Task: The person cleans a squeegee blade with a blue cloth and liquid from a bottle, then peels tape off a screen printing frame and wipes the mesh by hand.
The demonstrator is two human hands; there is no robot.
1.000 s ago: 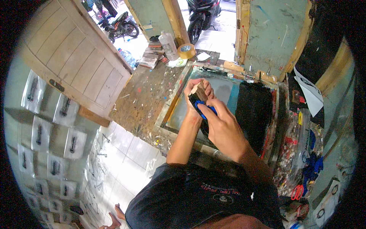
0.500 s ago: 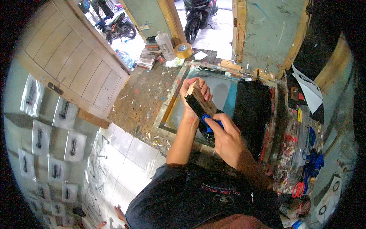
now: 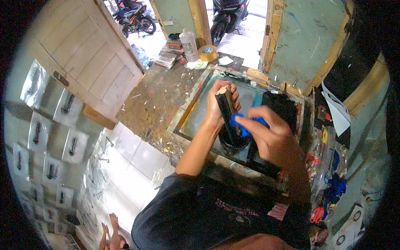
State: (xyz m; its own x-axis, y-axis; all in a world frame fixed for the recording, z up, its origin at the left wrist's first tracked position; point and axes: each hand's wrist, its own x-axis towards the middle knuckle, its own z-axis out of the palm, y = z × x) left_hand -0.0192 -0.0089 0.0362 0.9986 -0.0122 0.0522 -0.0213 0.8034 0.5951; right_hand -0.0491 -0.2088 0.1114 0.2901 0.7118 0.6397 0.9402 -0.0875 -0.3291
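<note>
In my left hand (image 3: 213, 106) is a wooden squeegee (image 3: 225, 104) with a dark, ink-coated edge, tilted with its lower end over a round black tub (image 3: 232, 146). My fingers wrap round its upper part. My right hand (image 3: 273, 135), partly blurred, pinches a small blue piece (image 3: 238, 121) against the squeegee's lower part; whether it is a rag or a scraper I cannot tell. Under both hands lies a framed printing screen (image 3: 186, 109), with grey mesh at left and black ink at right.
A paint-stained table (image 3: 143, 98) extends left of the screen. On its far side are a clear bottle (image 3: 189, 46) and a roll of tape (image 3: 208, 53). Blue cloth (image 3: 336, 187) and red-handled scissors (image 3: 316, 214) lie at right. Another person's feet (image 3: 112, 223) show lower left.
My right hand has shifted right with the blue piece and blurred. The squeegee stands steeper, and more of the black tub shows. The whole view has turned slightly.
</note>
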